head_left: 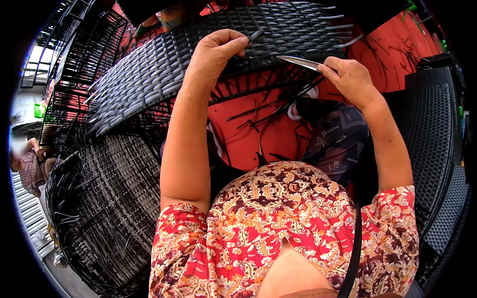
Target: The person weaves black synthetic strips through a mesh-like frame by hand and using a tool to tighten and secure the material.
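A long panel of grey woven wicker [149, 64] lies across in front of me, with loose strand ends sticking out at its right and left ends. My left hand [223, 43] is closed in a pinch on the end of a grey wicker strand [256, 34], over the panel's middle. In my right hand [348, 78] is a knife [299, 62], its pale pointed blade aimed left along the panel's near edge. The knife's handle is mostly hidden inside my fingers. Between blade tip and left hand there is a small gap.
Cut dark strands [253, 116] litter the red floor [233, 136]. A brown-grey woven piece [119, 169] stands at my left, dark woven panels [432, 119] at my right. Black frames [74, 74] are stacked at the far left. Another person [32, 166] sits at the left edge.
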Motion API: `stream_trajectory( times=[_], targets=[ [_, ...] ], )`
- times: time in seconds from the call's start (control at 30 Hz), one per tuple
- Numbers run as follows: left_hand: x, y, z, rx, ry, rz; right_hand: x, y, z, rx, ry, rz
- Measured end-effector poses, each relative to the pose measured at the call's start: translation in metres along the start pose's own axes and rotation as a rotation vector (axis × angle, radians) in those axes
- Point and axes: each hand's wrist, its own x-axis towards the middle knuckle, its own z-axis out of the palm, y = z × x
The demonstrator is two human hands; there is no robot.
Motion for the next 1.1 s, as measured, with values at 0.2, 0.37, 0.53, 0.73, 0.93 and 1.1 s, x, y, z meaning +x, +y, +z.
stream_trajectory(
  times=[0.2, 0.37, 0.53, 0.73, 0.93, 1.1],
  targets=[
    [0.0, 0.0, -0.002, -0.023, -0.014, 0.025, 0.016, -0.01, -0.019, -0.183, -0.093, -0.036],
    [0.001, 0.0, 0.003, -0.038, -0.026, 0.045, 0.026, -0.016, -0.032, -0.28, -0.138, -0.078],
    [-0.008, 0.008, 0.001, 0.031, -0.033, 0.065, 0.035, -0.008, -0.018, -0.155, -0.15, -0.116],
    [-0.001, 0.0, 0.012, 0.029, -0.045, 0.042, 0.019, 0.014, 0.006, 0.283, -0.101, -0.017],
    [-0.009, 0.012, 0.013, 0.012, -0.038, -0.026, 0.018, 0.014, 0.012, 0.204, 0.003, -0.095],
    [-0.003, 0.006, 0.014, 0.001, -0.045, -0.028, 0.026, 0.014, 0.009, 0.041, 0.115, -0.262]
  ],
)
